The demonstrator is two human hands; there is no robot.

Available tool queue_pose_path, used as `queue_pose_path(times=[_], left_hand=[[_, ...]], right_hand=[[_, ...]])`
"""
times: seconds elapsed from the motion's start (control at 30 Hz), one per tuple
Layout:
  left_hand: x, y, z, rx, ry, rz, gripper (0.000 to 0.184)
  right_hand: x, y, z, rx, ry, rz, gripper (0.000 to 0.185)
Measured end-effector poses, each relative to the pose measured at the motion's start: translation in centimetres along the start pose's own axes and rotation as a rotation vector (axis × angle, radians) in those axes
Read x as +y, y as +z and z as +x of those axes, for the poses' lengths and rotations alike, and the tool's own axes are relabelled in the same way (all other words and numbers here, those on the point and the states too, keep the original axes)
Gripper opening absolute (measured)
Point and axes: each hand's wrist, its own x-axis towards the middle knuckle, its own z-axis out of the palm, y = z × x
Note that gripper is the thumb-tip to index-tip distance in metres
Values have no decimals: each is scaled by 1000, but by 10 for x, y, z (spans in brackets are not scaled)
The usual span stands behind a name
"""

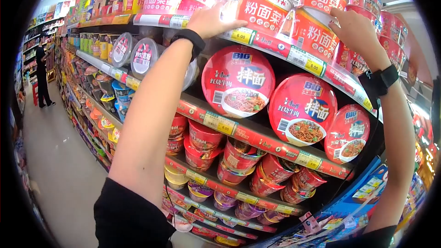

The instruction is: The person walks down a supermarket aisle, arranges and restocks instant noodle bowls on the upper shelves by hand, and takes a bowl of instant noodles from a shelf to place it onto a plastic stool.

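Both arms reach up to the top shelf of a store rack. My left hand (pixel 212 22) is at the shelf edge, fingers spread, beside a white and red noodle cup (pixel 264 11) and a yellow price tag (pixel 240 36); nothing shows in it. My right hand (pixel 351 25) is raised at the right, its fingers bent against stacked cups (pixel 317 30); whether it grips one is unclear. Below stand large round red bowl packs (pixel 239 81), (pixel 303 109) with their lids facing out. Black bands circle both wrists.
Lower shelves hold red noodle cups (pixel 202 135) and purple ones (pixel 225 200). Clear-lidded tubs (pixel 144 57) stand at the left. A person in dark clothes (pixel 42 66) stands in the aisle (pixel 69 170) at the far left. Thin black cables hang near the shelves.
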Motion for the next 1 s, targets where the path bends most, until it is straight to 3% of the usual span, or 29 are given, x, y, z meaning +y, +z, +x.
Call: queue_pose_path(times=[0.07,0.1,0.23,0.33,0.37,0.47,0.5,0.67,0.8,0.83,0.93,1.0], left_hand=[[-2,2,2,-3,-5,-7,106],[-4,3,2,-4,-5,-11,107],[-1,-1,0,-55,14,-5,112],[-3,-2,6,-129,35,-15,118],[-3,-6,5,-179,22,-25,117],[-17,-13,5,-185,196,-190,105],[-22,-15,5,-154,261,-171,99],[-73,-50,2,36,633,92,91],[-134,-77,6,60,663,190,87],[-146,-88,6,7,589,216,88],[-196,-104,12,159,598,298,87],[-227,-108,10,216,586,322,88]], right_hand=[[-6,-4,-1,-32,-6,-71,26],[-8,-5,4,-192,58,-112,36],[-18,-10,10,-39,13,-80,46],[-14,5,33,74,-20,-141,45],[-28,-4,43,78,20,-53,35],[-67,-42,76,-108,-32,-148,33],[-74,-42,82,86,-99,-158,23],[-137,-42,158,5,-99,-47,22],[-183,-25,233,-124,-116,44,20],[-190,-20,250,-174,-111,64,19],[-212,-2,288,-291,-81,131,18],[-230,11,298,-247,-10,205,12]])
